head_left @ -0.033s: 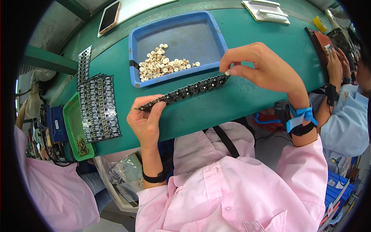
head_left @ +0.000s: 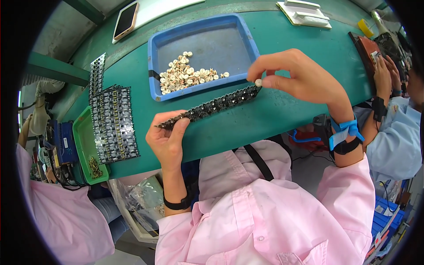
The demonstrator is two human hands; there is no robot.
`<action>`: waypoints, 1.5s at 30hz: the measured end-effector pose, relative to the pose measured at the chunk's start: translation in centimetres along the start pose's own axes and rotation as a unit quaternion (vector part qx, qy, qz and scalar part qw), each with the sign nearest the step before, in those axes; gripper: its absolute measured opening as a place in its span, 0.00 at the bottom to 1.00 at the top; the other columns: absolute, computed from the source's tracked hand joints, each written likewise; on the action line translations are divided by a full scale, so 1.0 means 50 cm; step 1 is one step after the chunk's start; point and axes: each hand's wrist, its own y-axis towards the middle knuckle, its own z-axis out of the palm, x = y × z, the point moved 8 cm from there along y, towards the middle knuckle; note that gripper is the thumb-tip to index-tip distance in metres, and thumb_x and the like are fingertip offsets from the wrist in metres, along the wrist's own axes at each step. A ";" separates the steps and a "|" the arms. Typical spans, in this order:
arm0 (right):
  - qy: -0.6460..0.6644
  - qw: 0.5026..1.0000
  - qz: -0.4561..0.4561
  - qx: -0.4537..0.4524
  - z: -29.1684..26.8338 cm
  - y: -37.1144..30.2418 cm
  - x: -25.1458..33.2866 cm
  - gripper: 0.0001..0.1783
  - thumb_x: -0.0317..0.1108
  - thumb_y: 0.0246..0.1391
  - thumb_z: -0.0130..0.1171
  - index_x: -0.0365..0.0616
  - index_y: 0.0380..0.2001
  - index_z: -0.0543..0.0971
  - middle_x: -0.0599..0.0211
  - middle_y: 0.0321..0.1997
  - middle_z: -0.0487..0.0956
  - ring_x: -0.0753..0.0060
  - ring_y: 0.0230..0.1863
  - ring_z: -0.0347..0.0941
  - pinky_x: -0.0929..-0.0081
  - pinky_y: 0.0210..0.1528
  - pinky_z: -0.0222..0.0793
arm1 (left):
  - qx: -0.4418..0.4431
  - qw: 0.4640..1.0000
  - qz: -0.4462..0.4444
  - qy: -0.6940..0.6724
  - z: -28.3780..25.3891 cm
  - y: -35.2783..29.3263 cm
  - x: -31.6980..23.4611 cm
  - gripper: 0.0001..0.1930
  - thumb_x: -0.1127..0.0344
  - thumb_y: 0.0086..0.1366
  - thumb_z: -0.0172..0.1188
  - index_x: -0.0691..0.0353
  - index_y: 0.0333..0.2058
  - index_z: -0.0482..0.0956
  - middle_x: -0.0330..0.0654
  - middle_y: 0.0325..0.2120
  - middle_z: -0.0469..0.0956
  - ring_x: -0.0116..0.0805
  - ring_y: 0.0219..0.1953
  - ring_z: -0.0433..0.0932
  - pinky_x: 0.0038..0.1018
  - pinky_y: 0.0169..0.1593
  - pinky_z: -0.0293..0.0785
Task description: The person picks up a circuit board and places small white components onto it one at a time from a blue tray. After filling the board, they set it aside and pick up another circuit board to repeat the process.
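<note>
My left hand (head_left: pixel 168 138) is closed on the near-left end of a long black circuit-board strip (head_left: pixel 214 105), thumb on top. The strip is held above the green bench, slanting up to the right, with a row of small shiny spots along it. At its far right end, my right hand (head_left: pixel 297 78) pinches a small round cream-coloured disc part (head_left: pixel 258 82) between thumb and forefinger. The disc is at the strip's tip; whether it is seated there I cannot tell. Beyond the strip, a blue tray (head_left: pixel 198 27) holds a heap of similar discs (head_left: pixel 187 75) with copper-coloured legs.
Several populated board strips (head_left: pixel 114 123) lie side by side at the left, partly over a green tray (head_left: pixel 84 132) with small brass-coloured parts (head_left: pixel 94 168). A phone (head_left: pixel 126 21) lies at the back left. White holders (head_left: pixel 304 14) stand at the back right. Co-workers sit on both sides.
My right fingertips have shifted slightly left and up, and more of the disc shows between them. The left hand keeps hold of the strip, nearly unmoved.
</note>
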 end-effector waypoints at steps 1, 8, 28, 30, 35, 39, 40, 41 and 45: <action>0.000 1.000 -0.002 -0.001 0.000 0.007 -0.005 0.05 0.23 0.37 0.50 0.36 0.24 0.70 0.62 0.22 0.72 0.63 0.25 0.68 0.75 0.29 0.63 | 0.001 1.000 0.000 0.005 -0.006 -0.005 0.001 0.08 0.81 0.46 0.55 0.67 0.27 0.70 0.43 0.24 0.73 0.21 0.24 0.69 0.13 0.28 0.65; -0.124 0.990 0.053 0.040 0.056 0.110 -0.097 0.07 0.25 0.36 0.51 0.37 0.24 0.71 0.58 0.22 0.72 0.58 0.26 0.68 0.71 0.29 0.63 | 0.014 1.000 0.010 -0.004 -0.035 -0.020 -0.014 0.09 0.84 0.45 0.52 0.68 0.27 0.68 0.47 0.25 0.73 0.29 0.28 0.72 0.17 0.31 0.68; -0.170 0.985 0.021 -0.028 0.078 0.135 -0.102 0.05 0.25 0.37 0.48 0.38 0.22 0.67 0.59 0.20 0.71 0.61 0.22 0.68 0.70 0.24 0.62 | -0.015 0.998 -0.060 -0.018 -0.042 -0.011 0.007 0.09 0.82 0.44 0.53 0.67 0.26 0.68 0.46 0.26 0.72 0.28 0.29 0.70 0.19 0.36 0.65; -0.039 0.996 0.028 -0.075 0.046 0.134 -0.099 0.04 0.24 0.36 0.47 0.37 0.22 0.67 0.60 0.20 0.71 0.67 0.19 0.68 0.75 0.21 0.62 | -0.019 0.998 -0.059 -0.018 -0.042 -0.008 0.008 0.09 0.81 0.44 0.54 0.67 0.27 0.68 0.45 0.26 0.72 0.27 0.28 0.70 0.19 0.35 0.65; 0.331 0.929 0.128 -0.107 -0.017 0.091 -0.103 0.03 0.24 0.36 0.48 0.38 0.19 0.67 0.59 0.19 0.70 0.76 0.13 0.65 0.82 0.16 0.60 | 0.001 0.999 -0.041 -0.035 -0.030 0.001 -0.001 0.08 0.83 0.45 0.53 0.68 0.27 0.69 0.47 0.25 0.73 0.26 0.27 0.72 0.16 0.30 0.68; 0.402 0.899 0.124 -0.125 -0.024 0.058 -0.090 0.03 0.25 0.36 0.48 0.38 0.19 0.66 0.59 0.18 0.70 0.77 0.10 0.64 0.84 0.14 0.59 | -0.007 0.998 -0.056 -0.030 -0.024 0.005 0.006 0.07 0.81 0.45 0.54 0.68 0.26 0.69 0.45 0.25 0.73 0.24 0.26 0.71 0.15 0.29 0.67; 0.410 0.894 0.127 -0.129 -0.020 0.050 -0.087 0.03 0.25 0.37 0.47 0.37 0.20 0.66 0.59 0.18 0.70 0.77 0.10 0.64 0.84 0.13 0.58 | -0.006 0.998 -0.065 -0.026 -0.023 0.005 0.010 0.08 0.81 0.45 0.55 0.67 0.26 0.69 0.44 0.25 0.73 0.24 0.26 0.70 0.15 0.30 0.66; 0.418 0.889 0.131 -0.132 -0.019 0.044 -0.086 0.04 0.25 0.37 0.47 0.37 0.20 0.65 0.58 0.18 0.70 0.77 0.10 0.63 0.84 0.12 0.58 | -0.006 0.997 -0.075 -0.022 -0.022 0.005 0.014 0.09 0.81 0.45 0.55 0.66 0.27 0.69 0.43 0.25 0.73 0.24 0.27 0.70 0.16 0.31 0.66; 0.476 0.859 0.123 -0.144 -0.018 0.024 -0.095 0.05 0.25 0.37 0.46 0.37 0.22 0.65 0.58 0.18 0.71 0.77 0.09 0.64 0.85 0.12 0.58 | -0.002 0.996 -0.086 -0.026 -0.014 0.011 0.022 0.09 0.80 0.44 0.56 0.66 0.27 0.68 0.41 0.25 0.73 0.23 0.26 0.69 0.17 0.32 0.65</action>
